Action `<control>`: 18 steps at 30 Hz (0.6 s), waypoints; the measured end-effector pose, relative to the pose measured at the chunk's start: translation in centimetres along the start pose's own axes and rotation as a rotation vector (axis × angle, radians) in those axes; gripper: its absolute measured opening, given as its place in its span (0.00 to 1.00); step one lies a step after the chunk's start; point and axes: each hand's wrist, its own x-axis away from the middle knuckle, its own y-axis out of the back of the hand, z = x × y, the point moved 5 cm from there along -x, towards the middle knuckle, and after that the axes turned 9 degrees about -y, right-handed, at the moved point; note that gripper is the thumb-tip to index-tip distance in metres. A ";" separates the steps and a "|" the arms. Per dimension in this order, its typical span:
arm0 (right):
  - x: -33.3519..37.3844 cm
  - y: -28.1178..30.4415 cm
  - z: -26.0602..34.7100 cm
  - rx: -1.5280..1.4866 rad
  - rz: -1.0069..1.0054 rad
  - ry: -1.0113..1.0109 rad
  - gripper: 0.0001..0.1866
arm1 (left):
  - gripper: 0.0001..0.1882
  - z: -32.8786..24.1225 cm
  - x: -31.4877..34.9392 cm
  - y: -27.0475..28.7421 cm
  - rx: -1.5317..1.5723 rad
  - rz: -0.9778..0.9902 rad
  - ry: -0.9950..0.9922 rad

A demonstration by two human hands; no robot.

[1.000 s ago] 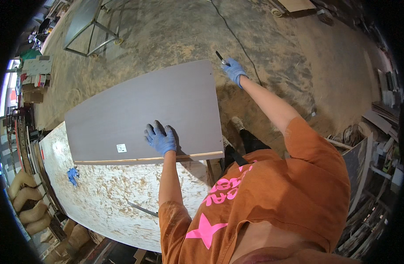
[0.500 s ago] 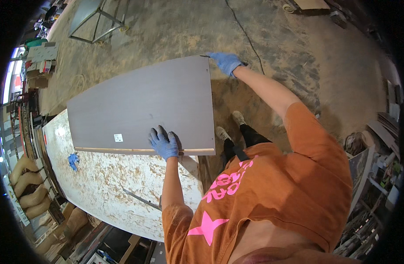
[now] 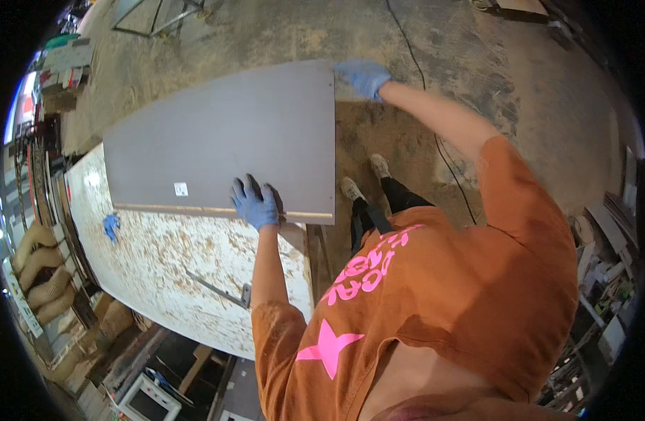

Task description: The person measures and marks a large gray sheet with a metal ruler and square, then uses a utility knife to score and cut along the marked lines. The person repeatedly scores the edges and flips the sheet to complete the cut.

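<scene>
A large grey-brown panel (image 3: pixel 217 133) lies over the far part of a worn white table (image 3: pixel 154 266). A groove with a pale wood line runs along the panel's near edge, and a small white label (image 3: pixel 181 189) is stuck on it. My left hand (image 3: pixel 256 203), in a blue glove with dark fingertips, rests open on the panel near that edge, fingers spread. At the panel's far right corner is my blue-gloved right hand (image 3: pixel 366 78). Motion smears it, so whether its fingers grip the corner cannot be made out.
A crumpled blue glove (image 3: pixel 111 226) and a thin metal bar (image 3: pixel 214 286) lie on the table. Beyond the panel stands a metal-framed stand (image 3: pixel 154 17). A dark cable (image 3: pixel 414 52) crosses the floor. Ribbed tan hose (image 3: pixel 40 247) lies at left; scrap pieces (image 3: pixel 610 231) are piled at right.
The panel and table appear higher in the picture, as the view has shifted. My right hand still stands at the far corner, now blurred. My left hand stays spread on the panel.
</scene>
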 end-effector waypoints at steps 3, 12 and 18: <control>-0.2 0.3 1.7 0.429 -0.040 -0.014 0.20 | 0.30 0.4 -0.3 -0.3 -0.032 -0.006 -0.019; 19.1 -15.1 6.3 0.393 0.429 0.126 0.19 | 0.30 0.8 0.5 -0.4 -0.031 -0.023 0.009; 6.4 -3.5 4.8 0.386 -0.200 0.103 0.19 | 0.28 0.7 0.3 -0.5 -0.036 -0.018 0.012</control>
